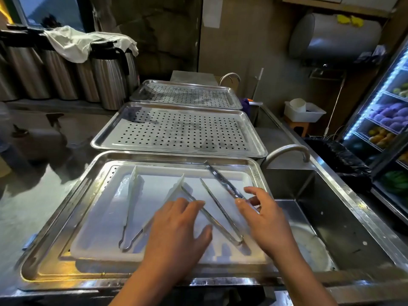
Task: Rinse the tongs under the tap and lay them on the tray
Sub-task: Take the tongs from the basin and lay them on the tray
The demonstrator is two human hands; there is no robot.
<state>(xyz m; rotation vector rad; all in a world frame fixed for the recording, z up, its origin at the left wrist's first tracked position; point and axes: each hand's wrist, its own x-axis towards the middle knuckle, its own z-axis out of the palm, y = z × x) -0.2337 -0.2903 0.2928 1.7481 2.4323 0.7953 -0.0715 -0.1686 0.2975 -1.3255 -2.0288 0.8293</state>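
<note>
A steel tray [72, 206] in front of me holds a white board [106, 217]. On the board lie a pair of tongs with white tips [131, 208] at the left and a V-shaped steel pair [217, 214] in the middle. My left hand [178, 230] rests flat, fingers straight, over the left arm of the V-shaped pair. My right hand [265, 219] pinches the near end of a third, closed pair of steel tongs [220, 178] between thumb and fingers. This pair is blurred and slants toward the tray's far right rim.
A curved tap [287, 151] stands over the steel sink [313, 195] to the right of the tray. Two perforated steel trays [178, 131] [187, 93] lie further back. Steel flasks [106, 78] line the left wall. A lit fridge [388, 120] stands at the right.
</note>
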